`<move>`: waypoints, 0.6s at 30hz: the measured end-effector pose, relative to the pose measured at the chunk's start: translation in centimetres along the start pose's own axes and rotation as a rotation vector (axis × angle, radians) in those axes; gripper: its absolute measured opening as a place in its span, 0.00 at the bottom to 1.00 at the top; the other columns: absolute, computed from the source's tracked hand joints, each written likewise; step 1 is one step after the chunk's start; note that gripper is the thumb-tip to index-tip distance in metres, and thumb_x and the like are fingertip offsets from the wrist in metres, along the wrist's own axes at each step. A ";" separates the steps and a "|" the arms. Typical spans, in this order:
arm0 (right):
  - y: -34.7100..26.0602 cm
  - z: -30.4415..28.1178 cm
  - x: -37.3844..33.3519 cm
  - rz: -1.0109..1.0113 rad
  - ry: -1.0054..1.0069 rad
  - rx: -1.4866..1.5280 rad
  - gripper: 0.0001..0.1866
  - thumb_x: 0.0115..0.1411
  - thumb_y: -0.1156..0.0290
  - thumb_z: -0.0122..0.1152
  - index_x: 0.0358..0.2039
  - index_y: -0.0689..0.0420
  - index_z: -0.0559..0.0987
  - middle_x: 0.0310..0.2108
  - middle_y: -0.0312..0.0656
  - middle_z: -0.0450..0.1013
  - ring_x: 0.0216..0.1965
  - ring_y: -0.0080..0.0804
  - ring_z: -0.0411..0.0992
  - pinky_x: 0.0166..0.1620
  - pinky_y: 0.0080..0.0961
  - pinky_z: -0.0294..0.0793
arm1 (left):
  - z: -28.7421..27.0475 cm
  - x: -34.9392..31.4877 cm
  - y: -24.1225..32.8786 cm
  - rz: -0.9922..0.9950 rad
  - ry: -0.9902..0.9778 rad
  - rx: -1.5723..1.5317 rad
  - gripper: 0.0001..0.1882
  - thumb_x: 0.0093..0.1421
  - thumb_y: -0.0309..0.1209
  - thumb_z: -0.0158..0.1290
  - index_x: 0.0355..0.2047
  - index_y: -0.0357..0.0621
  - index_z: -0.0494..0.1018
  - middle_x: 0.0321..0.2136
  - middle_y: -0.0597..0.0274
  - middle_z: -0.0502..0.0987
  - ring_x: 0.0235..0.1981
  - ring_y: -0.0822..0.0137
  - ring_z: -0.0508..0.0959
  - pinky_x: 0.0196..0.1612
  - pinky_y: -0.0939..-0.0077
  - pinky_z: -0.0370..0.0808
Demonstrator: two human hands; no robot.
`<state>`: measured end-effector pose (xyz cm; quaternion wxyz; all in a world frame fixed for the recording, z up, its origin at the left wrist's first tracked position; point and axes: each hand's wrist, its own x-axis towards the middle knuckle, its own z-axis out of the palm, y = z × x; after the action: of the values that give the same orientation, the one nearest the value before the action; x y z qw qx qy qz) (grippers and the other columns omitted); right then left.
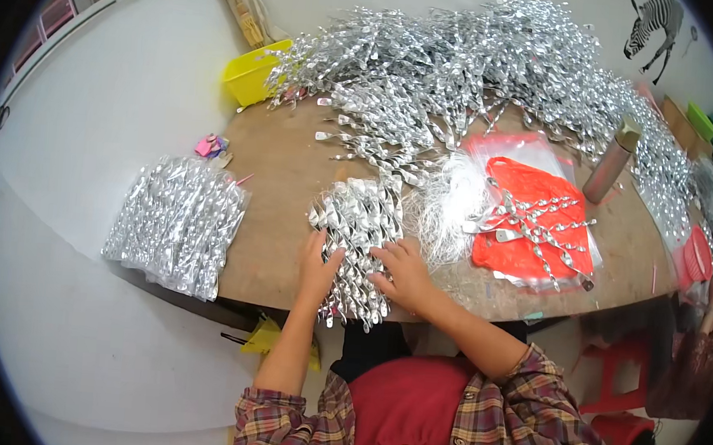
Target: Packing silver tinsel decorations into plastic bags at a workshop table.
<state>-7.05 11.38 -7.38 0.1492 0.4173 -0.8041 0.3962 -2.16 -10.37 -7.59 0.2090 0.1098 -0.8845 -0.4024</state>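
Observation:
A flat bundle of twisted silver foil strips point(358, 252) lies in front of me, its lower ends reaching over the table's front edge. Along its left side rests my left hand point(317, 268), thumb apart from the fingers. My right hand point(406, 276) touches the right side with its fingers spread. Neither hand closes around the strips. Just right of the bundle lies a tangle of thin white strings point(454, 204). Farther right, several loose silver twists point(542, 227) lie across a red plastic bag point(512, 180).
A huge heap of silver twists point(467, 57) covers the table's back. Bagged twists point(176, 226) lie at the left, near small pink pieces point(209, 145). A metal flask point(611, 162) stands at the right, a yellow bin point(255, 75) at the back left. Another person's arm point(710, 309) shows far right.

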 end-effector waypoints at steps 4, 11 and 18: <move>-0.2 -0.1 -0.7 -0.012 -0.048 0.012 0.23 0.51 0.63 0.63 0.49 0.52 0.73 0.52 0.53 0.66 0.53 0.55 0.62 0.55 0.45 0.62 | 0.7 -1.0 2.7 -0.086 -0.024 -0.187 0.31 0.56 0.37 0.56 0.56 0.33 0.64 0.62 0.41 0.57 0.64 0.51 0.57 0.64 0.64 0.52; -0.3 -0.4 -0.8 0.037 -0.170 0.241 0.23 0.48 0.66 0.65 0.47 0.56 0.73 0.54 0.59 0.61 0.55 0.57 0.62 0.56 0.44 0.63 | 1.6 -1.4 3.6 0.032 -0.064 -0.214 0.31 0.54 0.33 0.58 0.58 0.39 0.64 0.63 0.41 0.53 0.64 0.52 0.56 0.63 0.65 0.54; 0.4 -0.5 0.0 0.097 -0.038 0.244 0.32 0.53 0.60 0.64 0.56 0.57 0.66 0.62 0.62 0.52 0.61 0.60 0.54 0.61 0.43 0.55 | -0.2 -0.6 3.1 0.090 -0.065 -0.072 0.38 0.51 0.35 0.61 0.61 0.43 0.60 0.64 0.40 0.52 0.65 0.51 0.54 0.64 0.64 0.53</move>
<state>-7.39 11.86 -7.24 0.0628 0.4005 -0.7717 0.4900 -1.60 -8.30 -5.29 0.2017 0.0493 -0.8798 -0.4276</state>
